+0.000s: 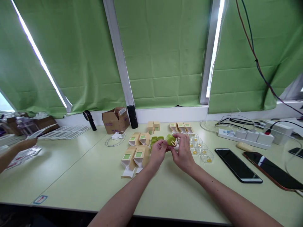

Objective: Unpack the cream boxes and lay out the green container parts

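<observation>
My left hand (158,152) and my right hand (183,150) meet over the pale green table (78,170), both with fingers pinched round a small round green jar (170,139) held just above the surface. Right behind the jar lie a few more small green jars (156,139). Several tan cartons with green labels (134,156) stand to the left of my left hand, some with their flaps open. Small clear plastic trays with yellow dots (200,148) sit to the right of my right hand.
Two dark phones (238,165) lie at the right, with a white power strip (248,136) and cables behind. A cardboard box (115,119), a black cylinder (132,116) and a white charger (116,136) stand near the window. Another person's arm (14,151) reaches in at the far left.
</observation>
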The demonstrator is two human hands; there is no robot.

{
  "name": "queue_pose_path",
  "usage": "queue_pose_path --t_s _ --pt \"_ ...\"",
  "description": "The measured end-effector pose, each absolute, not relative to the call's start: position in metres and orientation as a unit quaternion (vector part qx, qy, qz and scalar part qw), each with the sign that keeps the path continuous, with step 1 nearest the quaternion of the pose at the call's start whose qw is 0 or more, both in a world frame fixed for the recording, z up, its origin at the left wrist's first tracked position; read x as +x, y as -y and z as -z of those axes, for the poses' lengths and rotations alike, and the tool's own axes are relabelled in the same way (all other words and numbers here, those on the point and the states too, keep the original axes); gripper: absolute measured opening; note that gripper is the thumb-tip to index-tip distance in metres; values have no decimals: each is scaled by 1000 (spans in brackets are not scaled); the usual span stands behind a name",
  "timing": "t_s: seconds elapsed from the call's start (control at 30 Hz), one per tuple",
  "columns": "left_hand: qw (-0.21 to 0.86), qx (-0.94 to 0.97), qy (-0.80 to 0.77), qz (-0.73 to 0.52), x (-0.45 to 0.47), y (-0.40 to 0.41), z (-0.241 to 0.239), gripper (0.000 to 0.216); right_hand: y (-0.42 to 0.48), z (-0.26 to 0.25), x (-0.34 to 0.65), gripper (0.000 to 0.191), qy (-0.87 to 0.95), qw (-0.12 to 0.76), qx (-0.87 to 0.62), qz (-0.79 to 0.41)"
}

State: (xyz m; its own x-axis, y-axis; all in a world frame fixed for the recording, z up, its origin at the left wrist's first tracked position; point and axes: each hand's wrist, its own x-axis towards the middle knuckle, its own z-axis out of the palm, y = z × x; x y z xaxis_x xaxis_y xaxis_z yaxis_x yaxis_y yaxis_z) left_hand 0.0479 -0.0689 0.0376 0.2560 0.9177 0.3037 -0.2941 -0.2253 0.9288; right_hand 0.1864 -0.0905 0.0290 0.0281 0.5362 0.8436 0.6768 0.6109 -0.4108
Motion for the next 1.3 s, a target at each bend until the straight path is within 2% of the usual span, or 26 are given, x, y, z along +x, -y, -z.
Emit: queue_pose_path --t_s 0.2,0.5,0.77,0.9,1.17,1.3 --pt "520 594 -288 -542 47 68 -37 59 96 -37 190 45 704 569 -422 55" --pt "473 591 -298 -581 46 60 -31 56 97 -38 194 41 703 576 -417 16" --pt "312 665 -335 -590 41 65 -33 31 97 -36 196 41 706 571 -418 -27" --pt "244 696 -324 -593 38 69 -37 26 97 -37 197 38 713 566 -413 -38" --pt "238 715 -301 -585 37 70 -38 22 94 -36 198 38 724 560 -401 -52" --pt "210 698 -291 -620 36 78 -51 21 93 -35 199 39 722 560 -404 -55"
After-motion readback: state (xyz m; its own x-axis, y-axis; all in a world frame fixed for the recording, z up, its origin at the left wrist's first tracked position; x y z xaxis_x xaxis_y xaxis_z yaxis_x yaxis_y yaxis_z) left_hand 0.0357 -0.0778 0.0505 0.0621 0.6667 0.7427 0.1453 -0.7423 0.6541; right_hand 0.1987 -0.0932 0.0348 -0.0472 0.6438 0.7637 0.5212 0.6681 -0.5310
